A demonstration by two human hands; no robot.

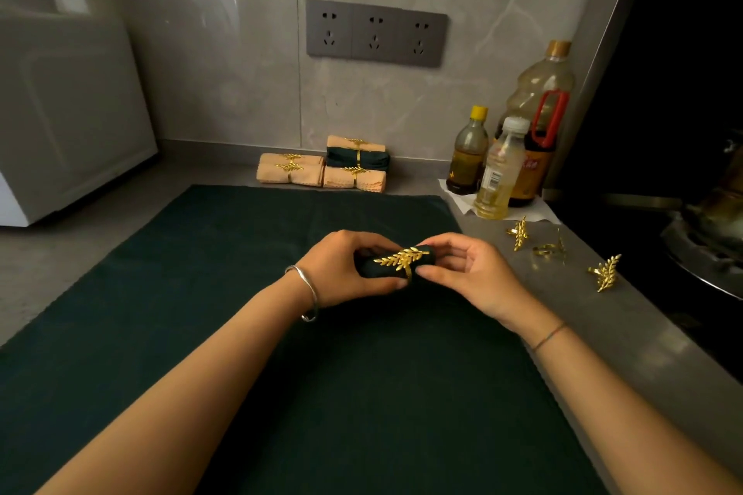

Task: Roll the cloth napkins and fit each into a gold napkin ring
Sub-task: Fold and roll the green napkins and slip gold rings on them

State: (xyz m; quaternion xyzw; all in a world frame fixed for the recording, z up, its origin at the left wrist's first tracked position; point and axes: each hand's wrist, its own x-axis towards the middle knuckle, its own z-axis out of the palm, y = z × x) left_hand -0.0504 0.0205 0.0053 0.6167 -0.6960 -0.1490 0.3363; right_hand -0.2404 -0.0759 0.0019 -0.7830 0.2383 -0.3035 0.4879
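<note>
Forearms point(209, 366) reach over the green cloth point(225, 253) to a rolled green napkin point(372, 268), its left end gripped by the left hand point(341, 269) and its right end pinched by the right hand point(470, 277), beside the gold ring point(402, 259) already around it. Fitting looks nearly done. Next, probably, centre the ring and carry the roll to the finished bundles point(321, 169) at twelve o'clock; spare rings point(603, 273) wait at three.

napkin ring point(403, 259): shiny gold metal | rolled napkin point(372, 267): matt dark-green cloth | wall tiles point(225, 52): glossy
</note>
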